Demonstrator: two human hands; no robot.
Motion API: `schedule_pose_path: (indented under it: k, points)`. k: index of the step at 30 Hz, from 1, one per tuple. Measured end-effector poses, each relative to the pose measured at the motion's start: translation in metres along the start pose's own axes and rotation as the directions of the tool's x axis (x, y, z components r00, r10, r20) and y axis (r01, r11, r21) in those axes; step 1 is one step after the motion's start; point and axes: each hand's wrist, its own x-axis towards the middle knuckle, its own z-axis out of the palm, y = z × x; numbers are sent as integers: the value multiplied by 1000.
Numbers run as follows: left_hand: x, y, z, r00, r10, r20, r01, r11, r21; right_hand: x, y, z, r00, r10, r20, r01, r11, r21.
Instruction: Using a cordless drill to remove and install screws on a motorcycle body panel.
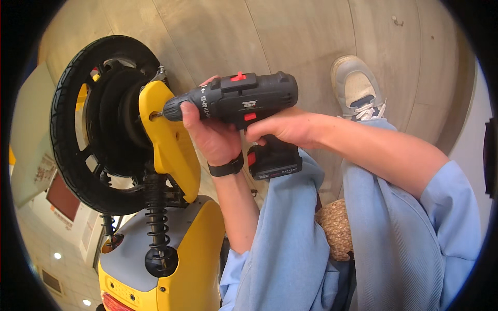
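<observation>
A black cordless drill [267,93] with red buttons lies level across the middle, its chuck pointing left. Its bit meets a screw hole near the top of a curved yellow cover [184,155] beside a wheel. My right hand [288,127] is closed around the drill's grip, just above the battery; some of its fingers are hidden. Under the chuck, my left hand [215,140] wraps the front of the drill with its thumb on the near side. That wrist wears a black band [226,167].
The black-tyred wheel [65,129] stands at left, beside a coil spring shock absorber [155,207]. Below is a yellow and grey scooter body [194,259]. My shoe [358,85] rests on the wood-look floor [301,31]. A woven seat [334,230] shows between my legs.
</observation>
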Motion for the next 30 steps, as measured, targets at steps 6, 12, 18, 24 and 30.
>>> schedule_pose_path:
  k: [6, 12, 18, 24, 30]
  points:
    - [4, -4, 1, 1000, -8, -10, 8, 997, -81, 0, -2, -3, 998, 58, 13, -57, 996, -70]
    - [-2, 2, 5, 1000, 19, -16, -20, 996, -90, -4, -6, 2, 998, -2, 56, 5, 999, -45]
    - [-2, 1, 0, 1000, -12, 0, 12, 989, -148, -3, -6, 7, 998, 17, 53, -13, 998, -58]
    - [1, -7, -22, 986, 28, 163, 10, 974, -227, -3, -2, 14, 997, 79, 25, -79, 997, -15]
    - [2, -12, -19, 971, -22, 237, 86, 961, -263, 0, -1, 12, 1000, 26, -9, -26, 998, -62]
